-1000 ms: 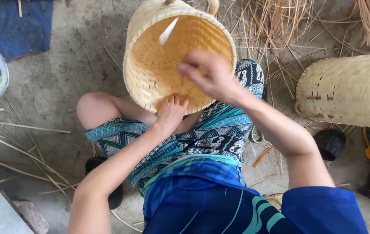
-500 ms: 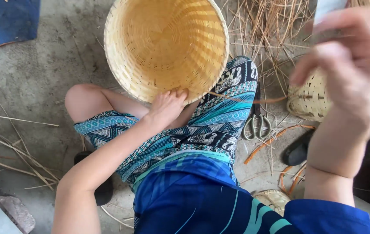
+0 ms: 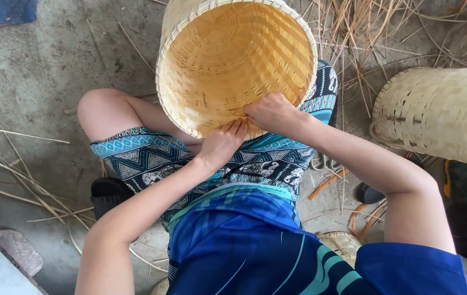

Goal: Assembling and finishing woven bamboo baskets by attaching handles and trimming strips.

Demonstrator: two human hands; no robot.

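A second woven basket (image 3: 441, 114) lies on its side at the right, well apart from the lap. Loose straw (image 3: 375, 27) is strewn over the concrete floor (image 3: 53, 71) behind it, and thin strips (image 3: 9, 180) lie at the left. Scissors (image 3: 324, 162) rest beside the patterned shorts (image 3: 151, 158). A blue cloth (image 3: 1, 12) shows top left.

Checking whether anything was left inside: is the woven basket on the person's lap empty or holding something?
Empty. The basket is tipped with its mouth toward the camera, and only bare weave shows inside.
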